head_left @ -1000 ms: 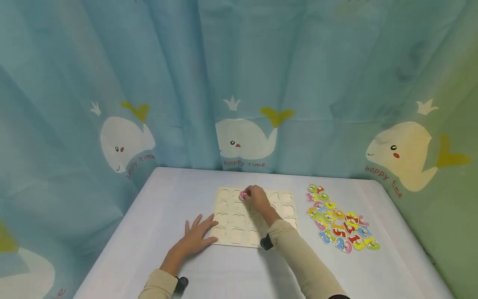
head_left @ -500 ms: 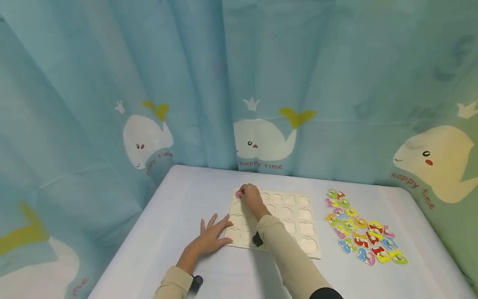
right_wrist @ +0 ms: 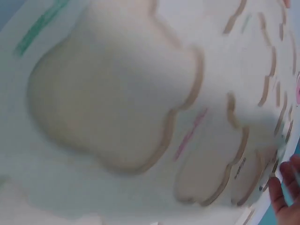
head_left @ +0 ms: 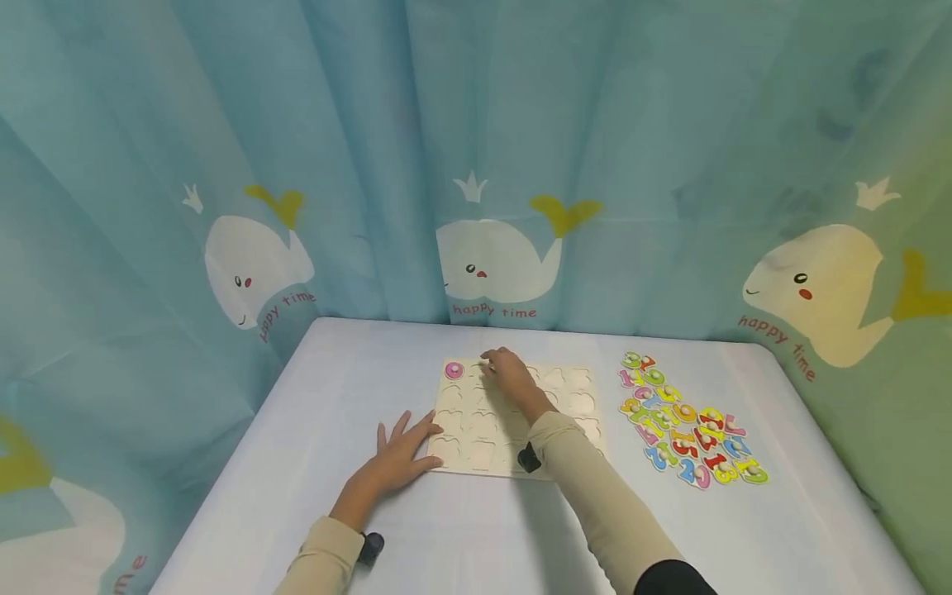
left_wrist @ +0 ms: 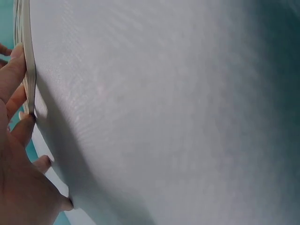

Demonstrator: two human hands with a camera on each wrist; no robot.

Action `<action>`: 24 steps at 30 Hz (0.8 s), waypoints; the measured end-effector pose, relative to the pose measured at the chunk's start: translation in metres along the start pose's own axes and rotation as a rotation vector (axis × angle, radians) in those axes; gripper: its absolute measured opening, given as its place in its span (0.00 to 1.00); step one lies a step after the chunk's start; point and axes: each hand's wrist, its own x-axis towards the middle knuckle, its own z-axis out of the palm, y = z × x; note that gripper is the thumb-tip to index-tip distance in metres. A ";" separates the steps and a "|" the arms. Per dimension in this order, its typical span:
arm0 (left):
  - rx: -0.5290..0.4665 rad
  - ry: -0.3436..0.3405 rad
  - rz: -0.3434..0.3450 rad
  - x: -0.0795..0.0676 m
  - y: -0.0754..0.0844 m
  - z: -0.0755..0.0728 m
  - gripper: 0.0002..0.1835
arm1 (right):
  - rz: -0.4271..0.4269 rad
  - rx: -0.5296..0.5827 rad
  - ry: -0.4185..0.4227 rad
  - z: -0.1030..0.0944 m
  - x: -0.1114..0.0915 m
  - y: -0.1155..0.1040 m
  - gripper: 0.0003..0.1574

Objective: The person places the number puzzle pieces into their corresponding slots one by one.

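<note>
White tabletop (head_left: pixel 357 372) below, I'm apparently filling the board (head_left: pixel 491 426), splayed left hand (head_left: pixel 400 454) touching it, empty-looking right hand (head_left: pixel 513 380) beside a pink ring (head_left: pixel 454 370), likely needing numbers (head_left: pixel 685 411) rightward.

Pale board (right_wrist: pixel 117 192), lobed hollows (right_wrist: pixel 108 93), coloured strokes (right_wrist: pixel 191 134) — fingers (right_wrist: pixel 277 198) lower right

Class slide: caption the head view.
Right hand over, left hand touching, a pale wooden puzzle board with one round pink piece.

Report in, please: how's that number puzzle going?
Left hand touching puzzle board, left edge. Right hand over board, no piece seen in it. Pink piece at far left corner; number pieces loose to right. Nothing seen blocking.
</note>
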 end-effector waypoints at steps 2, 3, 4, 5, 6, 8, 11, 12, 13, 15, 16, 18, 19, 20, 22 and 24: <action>-0.004 -0.001 -0.002 0.000 -0.002 -0.002 0.25 | -0.089 -0.086 -0.035 0.002 0.001 -0.003 0.20; -0.004 -0.005 -0.003 -0.001 -0.003 -0.002 0.25 | -0.129 -0.127 -0.062 0.005 0.002 -0.006 0.21; -0.003 -0.007 -0.003 -0.001 -0.003 -0.002 0.25 | -0.161 -0.168 -0.093 0.008 0.002 -0.009 0.22; -0.007 -0.009 -0.003 -0.001 -0.004 -0.002 0.25 | -0.186 -0.214 -0.123 0.011 0.003 -0.014 0.23; -0.011 -0.009 -0.001 -0.001 -0.004 -0.002 0.25 | -0.213 -0.263 -0.125 0.016 0.003 -0.017 0.23; -0.003 -0.016 0.001 0.000 -0.004 -0.001 0.26 | -0.189 -0.326 -0.160 0.020 0.004 -0.026 0.23; 0.014 -0.026 -0.005 0.002 -0.003 0.000 0.26 | -0.116 -0.378 -0.184 0.022 0.001 -0.037 0.24; 0.016 -0.025 -0.005 0.002 -0.002 0.000 0.26 | -0.093 -0.384 -0.186 0.021 0.000 -0.040 0.24; 0.021 -0.022 -0.010 0.003 -0.001 0.000 0.26 | -0.061 -0.385 -0.210 0.019 0.000 -0.043 0.25; 0.020 -0.011 -0.015 0.002 0.000 -0.002 0.26 | -0.051 -0.376 -0.229 0.016 -0.002 -0.047 0.26; 0.018 -0.006 -0.014 0.002 0.000 -0.002 0.26 | -0.053 -0.359 -0.239 0.014 -0.002 -0.047 0.26; 0.015 -0.010 -0.007 0.002 0.001 -0.003 0.26 | -0.066 -0.317 -0.241 0.011 -0.003 -0.044 0.27; 0.019 -0.015 -0.004 0.002 0.000 -0.003 0.26 | -0.073 -0.283 -0.221 0.010 -0.004 -0.040 0.27; 0.021 -0.023 -0.007 0.002 0.000 -0.003 0.26 | -0.080 -0.243 -0.186 0.008 -0.004 -0.034 0.27; 0.021 -0.029 -0.015 0.002 0.000 -0.002 0.26 | -0.097 -0.163 -0.063 0.003 -0.005 -0.015 0.26; 0.022 -0.029 -0.035 0.002 0.000 -0.002 0.26 | -0.067 -0.100 0.098 -0.009 -0.006 0.011 0.22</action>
